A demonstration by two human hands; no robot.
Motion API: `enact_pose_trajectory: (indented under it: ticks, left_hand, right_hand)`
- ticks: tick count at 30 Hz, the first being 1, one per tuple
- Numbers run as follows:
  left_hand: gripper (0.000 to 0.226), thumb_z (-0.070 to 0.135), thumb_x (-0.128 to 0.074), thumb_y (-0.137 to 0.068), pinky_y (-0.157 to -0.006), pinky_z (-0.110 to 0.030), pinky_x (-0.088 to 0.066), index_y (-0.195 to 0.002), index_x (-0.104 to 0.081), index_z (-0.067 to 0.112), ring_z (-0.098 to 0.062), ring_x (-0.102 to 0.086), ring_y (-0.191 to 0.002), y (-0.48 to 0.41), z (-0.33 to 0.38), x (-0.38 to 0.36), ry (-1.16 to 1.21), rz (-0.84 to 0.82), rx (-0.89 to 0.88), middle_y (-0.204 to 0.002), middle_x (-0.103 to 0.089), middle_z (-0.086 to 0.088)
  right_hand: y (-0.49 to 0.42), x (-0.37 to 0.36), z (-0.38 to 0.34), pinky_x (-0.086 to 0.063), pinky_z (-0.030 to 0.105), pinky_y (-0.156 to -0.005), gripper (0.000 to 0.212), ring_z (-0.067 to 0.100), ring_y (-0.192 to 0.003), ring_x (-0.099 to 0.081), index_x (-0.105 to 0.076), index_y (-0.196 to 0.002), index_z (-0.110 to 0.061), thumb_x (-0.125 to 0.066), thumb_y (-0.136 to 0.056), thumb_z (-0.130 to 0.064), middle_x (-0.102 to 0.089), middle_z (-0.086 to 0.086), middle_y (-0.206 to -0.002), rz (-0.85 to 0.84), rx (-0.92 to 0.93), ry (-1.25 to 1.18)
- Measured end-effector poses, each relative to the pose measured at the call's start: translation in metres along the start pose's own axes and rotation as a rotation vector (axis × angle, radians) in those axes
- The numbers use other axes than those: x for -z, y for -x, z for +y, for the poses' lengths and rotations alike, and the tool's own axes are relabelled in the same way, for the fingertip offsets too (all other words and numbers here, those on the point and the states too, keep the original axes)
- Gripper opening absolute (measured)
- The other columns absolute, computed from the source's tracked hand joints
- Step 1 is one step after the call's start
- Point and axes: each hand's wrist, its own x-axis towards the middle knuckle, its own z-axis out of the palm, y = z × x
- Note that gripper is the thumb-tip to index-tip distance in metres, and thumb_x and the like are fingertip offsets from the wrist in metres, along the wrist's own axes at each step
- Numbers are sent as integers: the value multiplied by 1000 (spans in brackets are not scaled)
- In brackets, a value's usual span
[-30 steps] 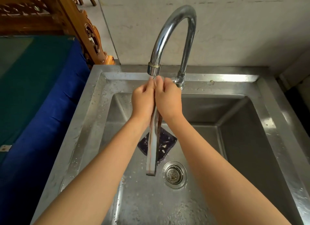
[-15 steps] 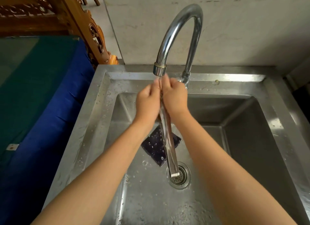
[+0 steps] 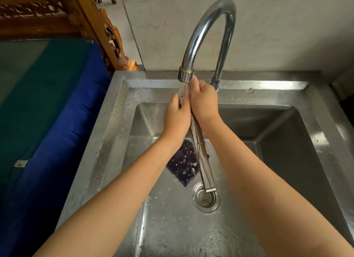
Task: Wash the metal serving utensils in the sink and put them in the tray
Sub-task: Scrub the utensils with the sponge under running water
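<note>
The steel sink (image 3: 122, 134) fills the view, wet with droplets, its tap (image 3: 208, 26) arching from the back rim. Both hands meet under the spout, at the back of the basin. The left hand (image 3: 177, 120) is closed around the upper end of a long metal utensil (image 3: 201, 157), fingers curled over it; the right hand (image 3: 204, 103) is pressed against it from the other side, fingertips up by the spout, where water runs onto the metal. The utensil hangs slanted, its lower end now over the drain (image 3: 206, 198) near the basin's middle. A second ago that end hung left of the drain; half a second ago it had already swung over it. The dark cloth (image 3: 183, 164) lies where it did on the basin floor, just left of the drain.
</note>
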Motion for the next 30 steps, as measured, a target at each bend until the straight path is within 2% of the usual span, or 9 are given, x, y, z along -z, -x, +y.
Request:
enact_pose_trajectory:
  ticks: [5, 8, 14, 17, 20, 24, 26, 28, 30]
  left_hand:
    - [27, 37, -46, -95, -75, -39, -55, -77, -61, 25, -20, -66, -81, -6, 2, -4, 112, 140, -76, -80, -68, -5]
    - [34, 30, -45, -96, -66, -26, -48, -65, -58, 26, -6, -60, -67, -14, 2, -7, 143, 212, -84, -66, -62, 7]
    - [38, 29, -43, -98, -40, -9, -34, -61, -45, 19, 2, -38, -40, -34, 19, -3, 159, 337, -50, -55, -40, 7]
    - [45, 39, -42, -97, -39, -10, -30, -58, -39, 18, 0, -33, -38, -44, 30, 4, 157, 383, -75, -51, -32, 6]
    - [43, 43, -40, -97, -53, -15, -40, -63, -46, 17, -6, -45, -55, -47, 34, 5, 150, 370, -82, -58, -42, 3]
    - [42, 50, -40, -94, -68, -21, -47, -71, -56, 18, -12, -62, -78, -50, 41, 13, 208, 364, 27, -78, -62, 1]
    - [38, 55, -42, -91, -75, -24, -50, -78, -60, 24, -11, -64, -87, -46, 40, 18, 255, 345, 72, -90, -67, 3]
    - [37, 59, -43, -89, -74, -25, -49, -77, -58, 28, -10, -63, -84, -39, 32, 19, 263, 338, 91, -86, -66, 5]
    - [43, 63, -44, -86, -60, -23, -47, -65, -55, 27, -9, -57, -62, -30, 24, 17, 274, 337, 170, -63, -59, 7]
  right_hand:
    - [16, -1, 7, -38, 22, -53, 31, 7, -56, -46, -49, -78, -9, -39, -98, -31, -49, -5, -63, -69, 9, 56]
    - [22, 3, 9, -36, 31, -56, 34, 16, -59, -46, -47, -80, -8, -37, -98, -35, -49, -3, -64, -125, -2, 156]
    - [50, 8, 11, -41, 35, -60, 38, 35, -69, -56, -51, -82, -9, -31, -99, -37, -62, 13, -73, -197, 114, 367]
    - [67, 10, 18, -30, 33, -54, 37, 33, -58, -40, -37, -74, -12, -33, -98, -40, -46, 4, -58, -191, 206, 554]
    - [74, 11, 22, -25, 30, -49, 42, 28, -49, -32, -33, -68, -14, -37, -96, -45, -32, -4, -50, -117, 248, 658]
    - [91, 16, 35, -18, 23, -41, 48, 21, -39, -25, -33, -57, -16, -55, -90, -43, -33, -4, -46, 22, 338, 675]
    - [96, 18, 48, -21, 25, -42, 48, 20, -43, -32, -33, -58, -16, -53, -89, -47, -37, -5, -49, -13, 243, 616]
    - [94, 16, 55, -29, 26, -45, 43, 17, -50, -42, -35, -67, -19, -47, -87, -56, -45, -4, -59, -96, 63, 403]
    - [91, 10, 53, -39, 18, -50, 37, 5, -53, -50, -40, -79, -22, -45, -86, -57, -53, -6, -67, -173, -73, 159]
